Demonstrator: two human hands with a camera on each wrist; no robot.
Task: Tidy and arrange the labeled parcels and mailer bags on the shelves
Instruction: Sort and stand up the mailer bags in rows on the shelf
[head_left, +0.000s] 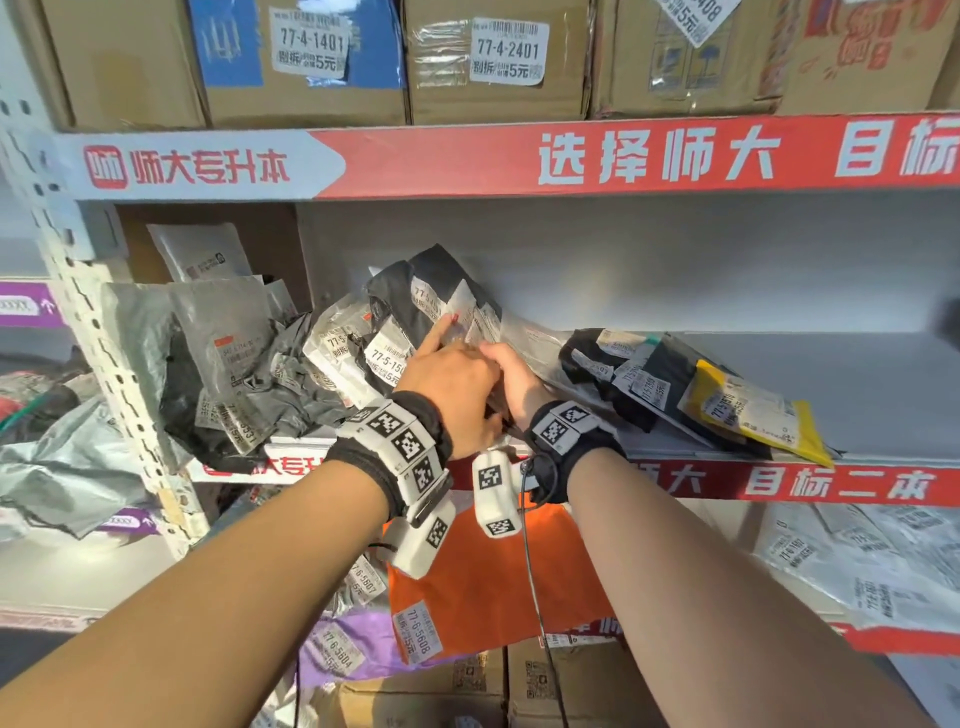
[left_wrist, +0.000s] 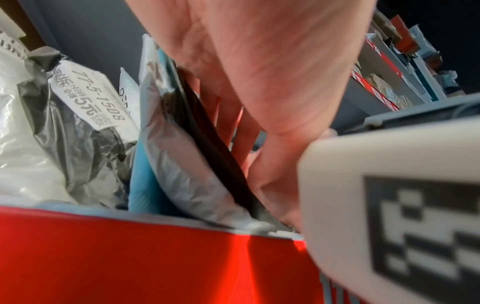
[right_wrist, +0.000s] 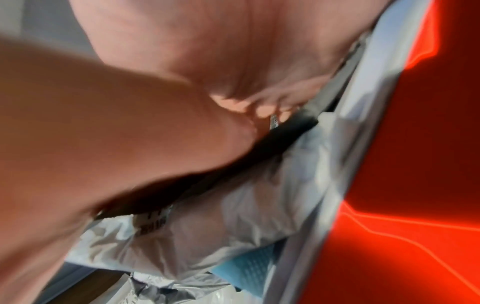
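On the middle shelf (head_left: 841, 486) a row of labelled mailer bags leans to the left. A flat black mailer (head_left: 439, 273) stands at its right end. My left hand (head_left: 447, 374) lies against it with straight fingers (left_wrist: 223, 117), the index finger pointing up along its label. Beside it my right hand (head_left: 514, 382) curls its fingertips (right_wrist: 259, 110) over the black mailer's (right_wrist: 288, 129) edge. A puffy grey-white mailer (left_wrist: 179, 156) and a blue one (left_wrist: 141, 185) stand just left of the black mailer (left_wrist: 207, 142). A bag labelled 77-5-1508 (left_wrist: 96, 98) follows.
Several black mailers and a yellow one (head_left: 753, 415) lie flat on the shelf to the right. Crumpled grey bags (head_left: 234, 364) hang over the left post. Cardboard boxes (head_left: 498, 57) fill the shelf above; an orange bag (head_left: 483, 587) and white bags lie below.
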